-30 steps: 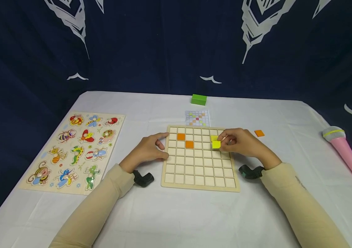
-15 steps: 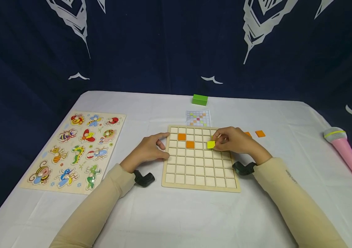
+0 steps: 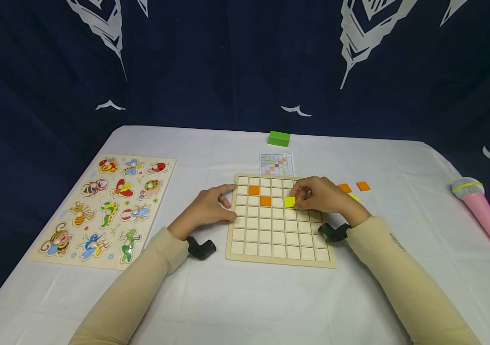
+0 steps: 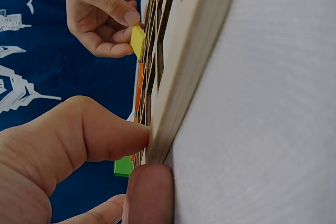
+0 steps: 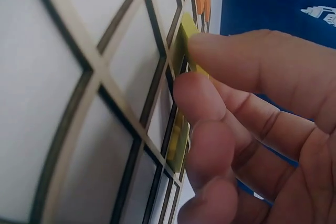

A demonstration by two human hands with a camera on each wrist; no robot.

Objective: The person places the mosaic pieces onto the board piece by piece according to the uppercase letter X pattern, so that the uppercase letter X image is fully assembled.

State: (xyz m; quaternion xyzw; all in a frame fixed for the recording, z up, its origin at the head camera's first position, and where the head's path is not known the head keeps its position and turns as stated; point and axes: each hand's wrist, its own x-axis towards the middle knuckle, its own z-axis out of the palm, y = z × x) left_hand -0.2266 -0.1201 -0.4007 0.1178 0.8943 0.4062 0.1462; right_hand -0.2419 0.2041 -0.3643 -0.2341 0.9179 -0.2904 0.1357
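My right hand (image 3: 317, 194) pinches a yellow square tile (image 3: 289, 201) between thumb and fingers, over the upper right part of a wooden grid board (image 3: 279, 263). In the right wrist view the tile stands tilted, right at the grid strips. Another yellow tile (image 5: 178, 148) sits in a cell behind the fingers. Two orange tiles (image 3: 265, 201) lie in cells further left on the board, set diagonally. With thumb and fingertips my left hand (image 3: 206, 206) touches the board's left edge; the left wrist view shows them against its side.
Beyond the board lie a printed colour-grid card (image 3: 276, 164) and a green block (image 3: 279, 139). Loose orange tiles (image 3: 363, 186) and a yellow tile (image 3: 354, 197) are right of the board. An insect puzzle board (image 3: 107, 211) lies at left, a pink toy microphone (image 3: 484, 215) at right.
My right hand has slid left across the board with the yellow tile. A loose orange and a yellow tile on the table have come out from behind it. The left hand stays put.
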